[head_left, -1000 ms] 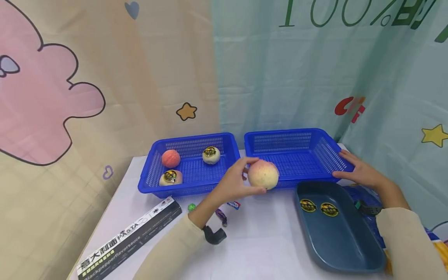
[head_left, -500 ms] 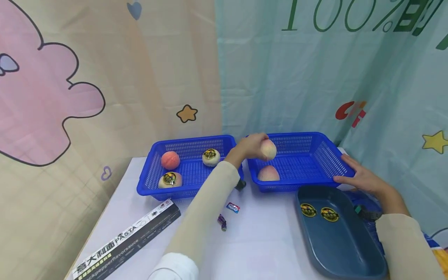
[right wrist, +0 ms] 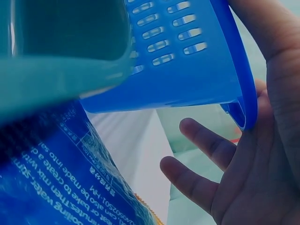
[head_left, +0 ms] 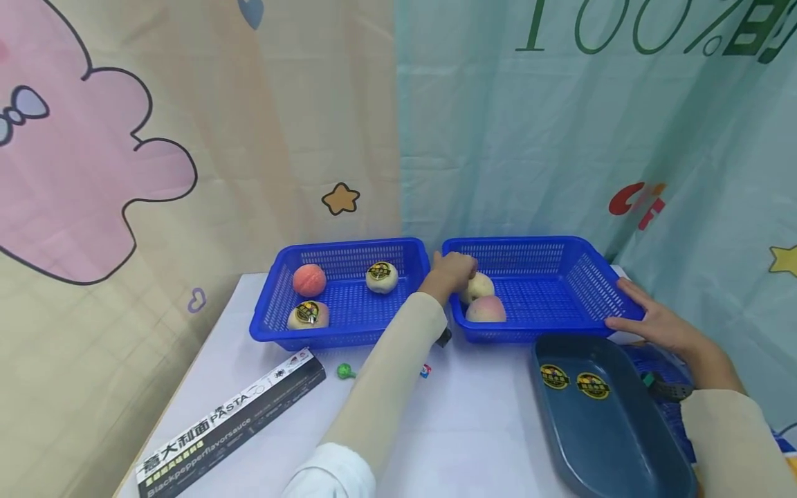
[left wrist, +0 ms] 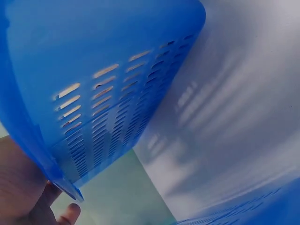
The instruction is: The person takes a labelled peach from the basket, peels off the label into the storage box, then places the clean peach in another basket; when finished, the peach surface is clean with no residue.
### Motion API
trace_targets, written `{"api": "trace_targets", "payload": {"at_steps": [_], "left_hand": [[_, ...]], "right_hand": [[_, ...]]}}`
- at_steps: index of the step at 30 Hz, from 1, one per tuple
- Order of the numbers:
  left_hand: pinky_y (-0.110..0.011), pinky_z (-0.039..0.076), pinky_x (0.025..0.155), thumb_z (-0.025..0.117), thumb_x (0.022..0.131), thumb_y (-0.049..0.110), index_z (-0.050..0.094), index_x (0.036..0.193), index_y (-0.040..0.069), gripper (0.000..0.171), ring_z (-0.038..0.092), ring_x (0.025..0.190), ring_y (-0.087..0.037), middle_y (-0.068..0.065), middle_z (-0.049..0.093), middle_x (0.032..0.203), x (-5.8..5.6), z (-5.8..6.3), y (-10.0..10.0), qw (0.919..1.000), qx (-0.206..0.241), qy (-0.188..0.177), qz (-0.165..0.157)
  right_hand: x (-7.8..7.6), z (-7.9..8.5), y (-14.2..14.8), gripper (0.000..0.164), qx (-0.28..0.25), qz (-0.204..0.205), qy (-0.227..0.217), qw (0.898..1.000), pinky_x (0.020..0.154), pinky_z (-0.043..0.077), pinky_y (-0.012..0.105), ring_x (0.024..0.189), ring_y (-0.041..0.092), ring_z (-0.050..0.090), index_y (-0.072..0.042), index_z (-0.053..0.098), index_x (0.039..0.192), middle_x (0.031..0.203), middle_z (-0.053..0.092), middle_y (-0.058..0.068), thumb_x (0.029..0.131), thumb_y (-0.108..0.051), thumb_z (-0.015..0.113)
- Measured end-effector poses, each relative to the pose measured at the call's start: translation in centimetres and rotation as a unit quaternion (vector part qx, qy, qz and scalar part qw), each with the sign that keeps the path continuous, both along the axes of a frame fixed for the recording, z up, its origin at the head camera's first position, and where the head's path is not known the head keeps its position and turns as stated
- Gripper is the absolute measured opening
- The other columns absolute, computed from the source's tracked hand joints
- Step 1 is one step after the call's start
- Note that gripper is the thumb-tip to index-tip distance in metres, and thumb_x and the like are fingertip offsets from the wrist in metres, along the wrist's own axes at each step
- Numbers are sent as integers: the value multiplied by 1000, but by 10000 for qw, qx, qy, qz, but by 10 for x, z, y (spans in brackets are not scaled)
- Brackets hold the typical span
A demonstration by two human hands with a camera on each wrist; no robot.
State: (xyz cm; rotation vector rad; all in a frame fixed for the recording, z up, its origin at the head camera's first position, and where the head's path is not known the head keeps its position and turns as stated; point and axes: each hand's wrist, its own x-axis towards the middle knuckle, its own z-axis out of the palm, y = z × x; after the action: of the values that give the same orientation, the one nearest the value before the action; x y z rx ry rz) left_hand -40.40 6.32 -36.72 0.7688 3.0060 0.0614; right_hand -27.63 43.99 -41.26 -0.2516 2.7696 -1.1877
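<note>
Two peaches sit at the left end of the right-hand blue plastic basket [head_left: 548, 325]: a pale one [head_left: 479, 287] behind and a pinkish one [head_left: 487, 309] in front. My left hand [head_left: 456, 268] grips that basket's left rim, beside the pale peach, which it partly covers. In the left wrist view, curled fingers [left wrist: 69, 214] show past the rim. At the opposite end my right hand [head_left: 669, 328] holds the right rim between thumb and hand. Two of its fingers [right wrist: 199, 140] stretch out below the rim in the right wrist view.
Another blue basket [head_left: 349, 339] stands left, with an orange-pink ball-shaped item [head_left: 309, 280] and two stickered fruits. In front lie a pasta box [head_left: 230, 422], a green candy [head_left: 345, 371] and a dark blue-grey tray [head_left: 616, 422]. A blue printed packet [right wrist: 61, 168] lies beside the tray.
My left hand carried a peach up into the right-hand basket, let it go beside another peach, and moved onto the left rim. The right hand stayed at the right rim.
</note>
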Motion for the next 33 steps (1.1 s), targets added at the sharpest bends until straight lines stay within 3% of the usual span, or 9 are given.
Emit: {"api": "trace_targets", "payload": {"at_steps": [4,9,12,16,21,25,28,30,33], "left_hand": [[-56,29,111,70,95,13,71,114,23,22,59,110,-19,6,69,115,1,2,-3,9999,51,-106,-90],[-47,41,104,67,99,23,67,129,19,30,57,120,-20,2,65,129,8,14,-26,9965,479,-227,-641],[-40,47,100,68,98,26,64,132,15,35,58,120,-19,-1,65,129,22,31,-59,9892,1105,-348,-902],[-35,47,100,71,97,27,63,132,12,39,58,120,-18,-1,65,127,53,44,-122,9765,1988,-210,-805],[-45,44,105,77,92,29,66,130,12,43,53,126,-24,-4,62,131,87,23,-214,9629,2673,124,-349],[-64,35,107,81,87,36,67,130,12,51,43,134,-39,-15,53,142,113,1,-286,9667,2483,490,381],[-73,29,105,82,85,38,62,134,7,62,37,135,-49,-25,46,145,127,-12,-335,9640,2470,569,804],[-71,34,103,83,85,36,59,136,2,65,39,133,-51,-28,46,144,133,-19,-360,9573,2676,522,959],[-64,42,101,82,87,28,57,134,-2,61,42,133,-48,-27,48,143,138,-31,-384,9399,3238,451,989]], "right_hand": [[1,0,-1,98,79,-44,-24,10000,89,25,86,134,71,8,-12,-12,160,163,-20,25,100,-34,62],[1,-7,-4,98,92,-13,-91,9999,87,25,87,133,72,7,-12,-13,160,162,-20,26,101,-35,62],[0,-9,-2,96,109,47,-71,9999,87,27,86,132,72,7,-12,-15,159,162,-21,27,102,-34,59],[-1,-5,2,96,65,115,-64,9999,87,25,86,132,73,7,-13,-17,159,162,-23,25,103,-33,59],[0,1,1,97,23,48,-90,9999,85,22,88,133,72,6,-18,-18,159,163,-24,20,102,-34,60],[1,4,-5,98,161,21,-134,9998,88,26,86,131,72,13,-17,-19,158,161,-17,31,102,-36,59],[3,7,-9,98,171,-2,-189,9997,89,29,84,131,72,14,-18,-23,157,158,-11,39,103,-38,57],[4,13,-13,96,173,-66,-169,9997,89,27,85,133,71,9,-19,-24,156,158,-12,38,104,-41,54],[1,25,-26,95,156,-98,113,9998,93,17,87,140,65,-3,-21,-21,158,162,-15,31,104,-42,54]]}}
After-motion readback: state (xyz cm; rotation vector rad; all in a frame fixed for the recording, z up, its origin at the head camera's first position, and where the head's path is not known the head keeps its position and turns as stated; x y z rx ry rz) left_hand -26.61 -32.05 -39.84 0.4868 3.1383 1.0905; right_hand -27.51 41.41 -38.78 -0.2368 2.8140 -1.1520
